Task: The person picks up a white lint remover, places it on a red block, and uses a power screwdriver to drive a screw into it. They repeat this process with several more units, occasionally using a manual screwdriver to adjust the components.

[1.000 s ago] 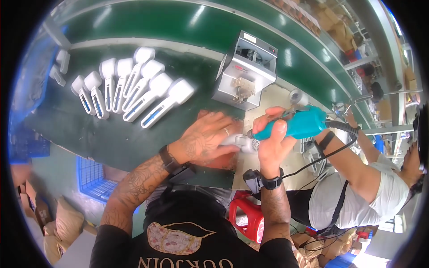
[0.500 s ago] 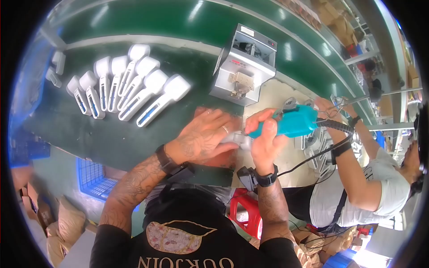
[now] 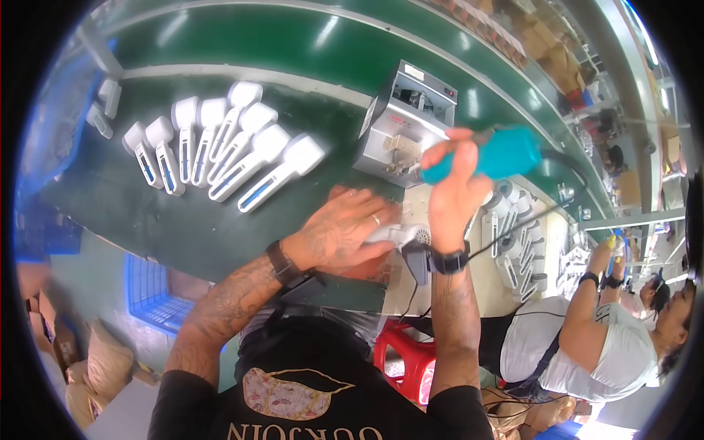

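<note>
My right hand (image 3: 456, 192) is wrapped round a teal electric screwdriver (image 3: 506, 152), raised close to the front of a grey metal screw feeder (image 3: 405, 121). The screwdriver is smeared by motion, and I cannot tell whether its tip touches the feeder. My left hand (image 3: 343, 226) lies over a white plastic handle piece (image 3: 389, 234) at the table's near edge, fingers closed round it. A round grilled head (image 3: 423, 234) shows at the piece's right end, partly behind my right wrist.
Several white long-handled, round-headed housings (image 3: 271, 176) lie fanned out on the dark green table (image 3: 293, 103). More white and grey parts (image 3: 517, 235) lie to the right. A co-worker (image 3: 594, 341) sits at the right. A red stool (image 3: 403, 363) and a blue crate (image 3: 152, 293) stand below.
My right hand has lifted the screwdriver up and away from the white piece, toward the screw feeder. My left hand stays on the piece. The co-worker's arms have moved back to the right.
</note>
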A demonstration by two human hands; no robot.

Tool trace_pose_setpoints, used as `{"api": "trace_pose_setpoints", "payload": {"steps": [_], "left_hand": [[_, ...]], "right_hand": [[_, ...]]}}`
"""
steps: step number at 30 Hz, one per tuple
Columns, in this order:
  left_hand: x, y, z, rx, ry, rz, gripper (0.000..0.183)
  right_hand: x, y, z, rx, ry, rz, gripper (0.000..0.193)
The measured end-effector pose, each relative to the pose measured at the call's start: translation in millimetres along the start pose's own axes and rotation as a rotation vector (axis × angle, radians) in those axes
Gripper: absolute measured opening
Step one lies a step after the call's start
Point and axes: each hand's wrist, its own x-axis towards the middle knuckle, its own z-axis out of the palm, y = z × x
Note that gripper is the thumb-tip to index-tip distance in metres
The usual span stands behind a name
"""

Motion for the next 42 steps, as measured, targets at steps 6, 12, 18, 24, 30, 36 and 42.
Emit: {"api": "trace_pose_setpoints", "payload": {"steps": [6, 12, 18, 24, 30, 36, 42], "left_hand": [[0, -3, 4, -0.026, 0.038, 0.037, 0.043], [0, 0, 2, -0.021, 0.062, 0.053, 0.044], [-1, 0, 5, -0.013, 0.020, -0.009, 0.039], [1, -1, 2, -0.035, -0.018, -0.037, 0.040], [3, -3, 0, -0.027, -0.041, 0.000, 0.047], [3, 0, 3, -0.011, -0.050, -0.037, 0.041], [2, 0, 0, 0.009, -0.036, -0.021, 0.041]], "right_hand": [[20, 29, 16, -0.003, -0.037, -0.106, 0.027], [11, 25, 11, 0.019, -0.031, 0.019, 0.028], [-46, -21, -17, 0.145, -0.004, 0.117, 0.040], [-76, -21, -33, 0.128, -0.019, 0.185, 0.060], [-77, -15, -34, 0.155, 0.005, 0.160, 0.057], [-84, -7, -32, 0.185, -0.033, 0.177, 0.049], [-88, 0, -27, 0.245, -0.061, 0.162, 0.042]]}}
